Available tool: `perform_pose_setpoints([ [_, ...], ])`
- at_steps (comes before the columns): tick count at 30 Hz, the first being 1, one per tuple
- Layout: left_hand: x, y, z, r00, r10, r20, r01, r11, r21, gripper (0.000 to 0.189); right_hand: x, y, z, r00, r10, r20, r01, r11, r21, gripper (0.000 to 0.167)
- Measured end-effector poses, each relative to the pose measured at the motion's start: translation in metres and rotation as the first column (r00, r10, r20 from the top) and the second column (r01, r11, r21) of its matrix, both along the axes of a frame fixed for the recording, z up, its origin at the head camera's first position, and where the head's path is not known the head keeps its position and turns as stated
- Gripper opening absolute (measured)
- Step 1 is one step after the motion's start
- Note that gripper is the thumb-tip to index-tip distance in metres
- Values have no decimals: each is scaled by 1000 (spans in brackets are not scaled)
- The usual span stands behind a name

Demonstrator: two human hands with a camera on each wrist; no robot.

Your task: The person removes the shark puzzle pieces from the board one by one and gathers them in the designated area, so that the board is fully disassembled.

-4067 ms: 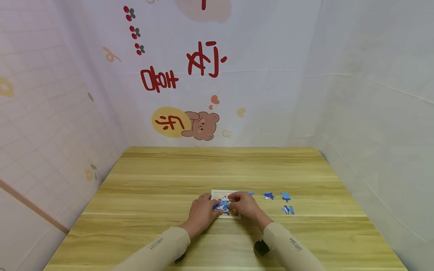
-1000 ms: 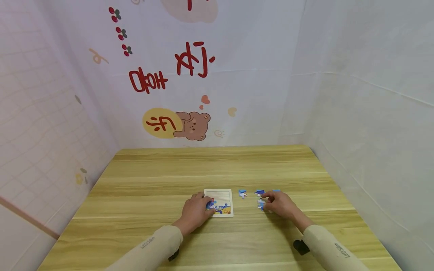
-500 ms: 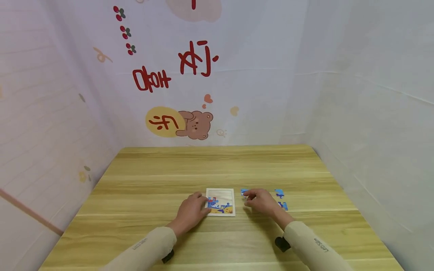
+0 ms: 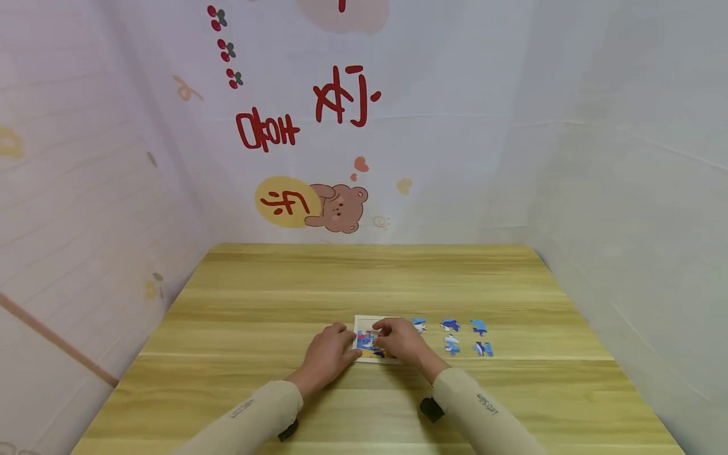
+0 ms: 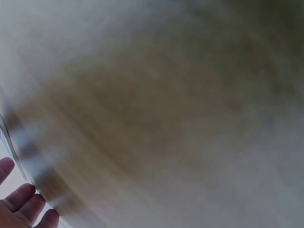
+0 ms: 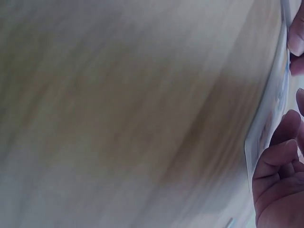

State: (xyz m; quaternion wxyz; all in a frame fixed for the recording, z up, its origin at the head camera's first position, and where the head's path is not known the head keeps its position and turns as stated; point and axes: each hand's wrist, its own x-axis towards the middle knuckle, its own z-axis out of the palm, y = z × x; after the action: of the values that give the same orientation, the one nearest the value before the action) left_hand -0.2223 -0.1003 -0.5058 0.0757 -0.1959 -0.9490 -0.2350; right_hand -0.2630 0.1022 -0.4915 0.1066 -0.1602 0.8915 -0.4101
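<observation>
A small white-rimmed puzzle frame (image 4: 376, 317) lies flat on the table, partly filled with blue, red and yellow jigsaw pieces (image 4: 364, 339). My left hand (image 4: 325, 354) rests at its left side, relaxed fingers along the rim; the left wrist view has those fingertips (image 5: 29, 203) over the white edge. From the right, my right hand (image 4: 402, 341) reaches over the frame, bent fingers and thumb close over the pieces inside. In the right wrist view its curled fingers (image 6: 280, 154) hide what lies beneath, and I cannot tell if they pinch a piece.
Several loose jigsaw pieces lie right of the frame, among them a dark blue one (image 4: 450, 325), a light blue one (image 4: 479, 327) and a white-and-blue one (image 4: 452, 345). Behind the wooden table (image 4: 364, 278) stands a white printed curtain (image 4: 443, 126), with side walls of cloth.
My right hand has come left from among the loose pieces to over the frame. The white-and-blue piece now lies on the table where bare wood showed four seconds ago. The left hand stays at the frame.
</observation>
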Motion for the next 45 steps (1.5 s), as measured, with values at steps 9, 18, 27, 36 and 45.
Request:
perform_pose_setpoints([
  [9,0,5,2,1000,20,-1,-20,998,-63,41,0,-4,-6,996,23,-86,-17,997,74,28],
  [18,-3,4,1,1000,18,-17,-19,995,-98,41,-3,-6,-3,998,45,-51,-40,995,87,28],
  [27,-3,4,3,1000,12,-8,-13,994,-112,39,-3,-8,-1,1000,-4,6,4,1000,-21,30],
  [36,-3,6,4,1000,1,-18,-3,994,-109,37,-4,-10,-6,995,-15,-103,16,1000,7,27],
  [45,-5,4,3,1000,22,6,-21,994,-109,39,-2,-8,-4,997,-26,-77,26,1000,-5,28],
])
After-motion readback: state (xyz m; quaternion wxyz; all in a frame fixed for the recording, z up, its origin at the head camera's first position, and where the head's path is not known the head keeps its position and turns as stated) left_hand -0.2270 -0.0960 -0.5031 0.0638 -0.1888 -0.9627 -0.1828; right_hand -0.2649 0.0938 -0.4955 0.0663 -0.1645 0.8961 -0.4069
